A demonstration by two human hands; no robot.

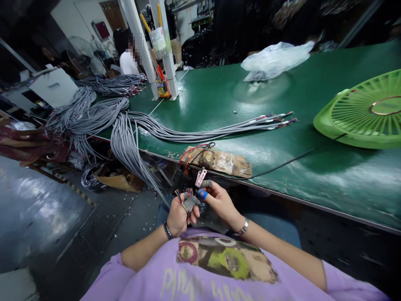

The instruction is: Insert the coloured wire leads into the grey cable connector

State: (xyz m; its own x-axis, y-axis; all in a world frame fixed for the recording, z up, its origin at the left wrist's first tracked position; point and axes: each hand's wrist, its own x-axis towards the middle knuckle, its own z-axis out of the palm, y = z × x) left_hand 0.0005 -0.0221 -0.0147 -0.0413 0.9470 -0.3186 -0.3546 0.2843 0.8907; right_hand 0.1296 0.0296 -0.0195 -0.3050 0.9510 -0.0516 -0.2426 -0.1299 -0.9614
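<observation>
My left hand (178, 215) grips the end of a grey cable (187, 200) whose coloured inner wires fan out above my fingers. Just beside it, my right hand (219, 200), with a blue cot on one fingertip and a grey one on another, pinches a small pink tool (201, 177) and touches the wire ends. Both hands are held over my lap, just below the front edge of the green table (282, 167). A worn brown pad (219, 161) with a red wire and a black loop lies on that edge, right above my hands.
A long bundle of grey cables (200, 133) lies across the table, with more heaped at the left (94, 113). A green fan grille (363, 113) lies at the right, a plastic bag (275, 58) at the back. Another person (128, 58) sits far left.
</observation>
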